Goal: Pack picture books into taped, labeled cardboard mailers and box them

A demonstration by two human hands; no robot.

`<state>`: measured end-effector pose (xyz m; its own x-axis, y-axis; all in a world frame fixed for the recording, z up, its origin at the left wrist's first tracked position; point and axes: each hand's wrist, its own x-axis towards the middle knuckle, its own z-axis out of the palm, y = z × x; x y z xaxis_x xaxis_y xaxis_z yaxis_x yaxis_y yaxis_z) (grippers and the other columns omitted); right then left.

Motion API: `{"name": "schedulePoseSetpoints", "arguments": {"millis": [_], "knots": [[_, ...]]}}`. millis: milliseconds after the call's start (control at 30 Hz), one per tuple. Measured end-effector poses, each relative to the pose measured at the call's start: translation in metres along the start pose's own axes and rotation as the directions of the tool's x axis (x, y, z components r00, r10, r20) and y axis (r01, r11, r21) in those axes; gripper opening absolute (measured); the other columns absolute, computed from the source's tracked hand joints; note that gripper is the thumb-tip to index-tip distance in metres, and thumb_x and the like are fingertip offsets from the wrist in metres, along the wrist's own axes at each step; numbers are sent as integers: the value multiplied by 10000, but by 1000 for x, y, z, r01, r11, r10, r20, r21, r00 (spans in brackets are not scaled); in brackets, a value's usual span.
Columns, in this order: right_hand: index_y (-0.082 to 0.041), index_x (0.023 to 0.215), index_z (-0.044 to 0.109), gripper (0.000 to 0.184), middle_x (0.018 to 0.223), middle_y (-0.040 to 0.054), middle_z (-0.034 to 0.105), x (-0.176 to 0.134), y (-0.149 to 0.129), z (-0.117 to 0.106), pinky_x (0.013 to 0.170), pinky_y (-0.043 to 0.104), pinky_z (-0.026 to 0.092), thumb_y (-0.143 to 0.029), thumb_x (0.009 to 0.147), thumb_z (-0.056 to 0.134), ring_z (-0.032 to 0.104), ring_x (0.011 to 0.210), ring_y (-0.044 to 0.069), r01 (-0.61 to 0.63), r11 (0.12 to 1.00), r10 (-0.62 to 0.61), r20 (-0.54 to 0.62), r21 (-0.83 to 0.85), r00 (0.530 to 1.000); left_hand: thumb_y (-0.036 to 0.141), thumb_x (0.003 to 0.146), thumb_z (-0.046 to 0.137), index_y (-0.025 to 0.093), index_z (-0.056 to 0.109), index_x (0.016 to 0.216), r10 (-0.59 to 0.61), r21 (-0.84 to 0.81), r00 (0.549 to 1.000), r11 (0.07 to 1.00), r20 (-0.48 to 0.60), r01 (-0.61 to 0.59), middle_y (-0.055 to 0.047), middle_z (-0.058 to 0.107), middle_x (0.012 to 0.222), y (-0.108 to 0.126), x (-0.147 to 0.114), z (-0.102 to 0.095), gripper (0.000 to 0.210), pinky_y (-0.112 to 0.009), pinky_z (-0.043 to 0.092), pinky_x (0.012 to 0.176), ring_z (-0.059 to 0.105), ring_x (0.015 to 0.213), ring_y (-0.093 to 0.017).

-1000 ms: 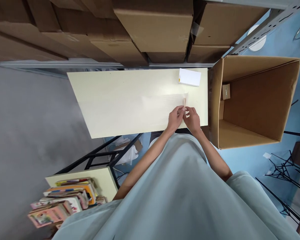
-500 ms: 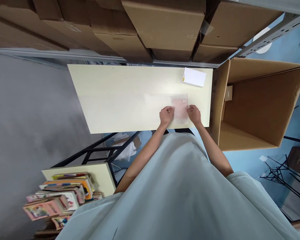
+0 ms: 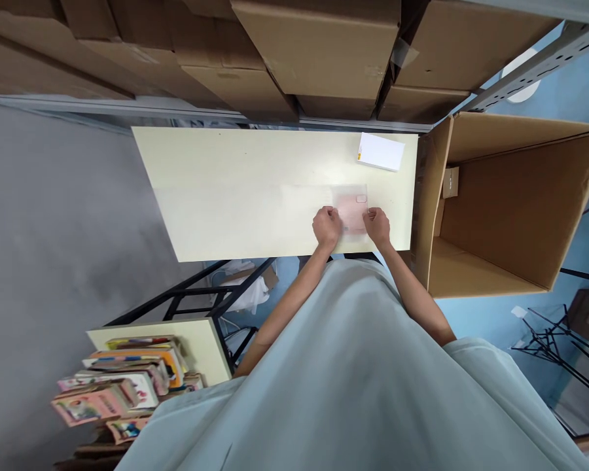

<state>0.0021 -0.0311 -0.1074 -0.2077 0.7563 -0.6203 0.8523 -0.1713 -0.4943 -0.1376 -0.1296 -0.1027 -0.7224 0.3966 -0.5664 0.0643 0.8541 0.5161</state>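
Note:
On the pale tabletop (image 3: pixel 226 216) lies a flat pink rectangle (image 3: pixel 351 212) with a small rounded outline near its upper right corner. A see-through plastic sheet (image 3: pixel 349 190) covers or wraps it; I cannot tell which. My left hand (image 3: pixel 326 226) is closed at the left edge of the pink piece, fingers curled on the plastic. At the opposite edge, my right hand (image 3: pixel 377 226) pinches the plastic between thumb and fingers. Behind them, toward the table's far right corner, sits a white box (image 3: pixel 381 152) with a small yellow mark.
A large open carton (image 3: pixel 515 203) stands right of the table, with a small box (image 3: pixel 450 182) inside. Cardboard boxes (image 3: pixel 319 46) fill the shelf beyond the far edge. At lower left, stacked books (image 3: pixel 127 379) rest on a small stand.
My right hand has shifted slightly left, closer in on the plastic's right edge. The sheet lies a little flatter over the pink piece. My left hand has barely moved.

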Motion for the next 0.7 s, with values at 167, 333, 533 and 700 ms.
{"name": "schedulePoseSetpoints", "arguments": {"millis": [167, 333, 533, 700], "knots": [[-236, 1030, 611, 200, 991, 61, 752, 2, 1, 3, 823, 345, 589, -354, 910, 720, 723, 918, 226, -45, 988, 38, 52, 150, 998, 254, 1021, 609, 241, 755, 963, -43, 2, 999, 999, 20, 43, -105, 833, 1057, 4, 6, -2, 158, -432, 535, 1025, 765, 1053, -316], [-260, 950, 567, 205, 970, 26, 740, -6, -4, 3, 855, 338, 593, -369, 876, 725, 716, 893, 198, 32, 967, -42, 34, 253, 999, 252, 1039, 601, 239, 721, 1101, 2, 30, 999, 1000, 33, -3, -96, 801, 1055, 2, 4, -4, 136, -408, 538, 995, 747, 1044, -291], [-253, 1096, 602, 216, 1058, 43, 775, -28, -16, 2, 841, 355, 607, -369, 934, 685, 731, 843, 196, 107, 972, -113, 20, 209, 993, 217, 1046, 562, 280, 691, 1315, 208, 78, 978, 975, 2, -208, -102, 680, 1318, -8, -4, -9, 304, -370, 552, 1011, 708, 1131, -262], [-242, 1163, 629, 226, 1150, 71, 771, -51, -33, 9, 852, 359, 621, -379, 985, 659, 739, 872, 202, 256, 952, -264, 28, 167, 964, 139, 999, 537, 234, 753, 1324, 253, -66, 956, 967, 148, -245, -111, 733, 1217, -11, 14, -17, 401, -372, 557, 1078, 717, 1112, -257]]}}
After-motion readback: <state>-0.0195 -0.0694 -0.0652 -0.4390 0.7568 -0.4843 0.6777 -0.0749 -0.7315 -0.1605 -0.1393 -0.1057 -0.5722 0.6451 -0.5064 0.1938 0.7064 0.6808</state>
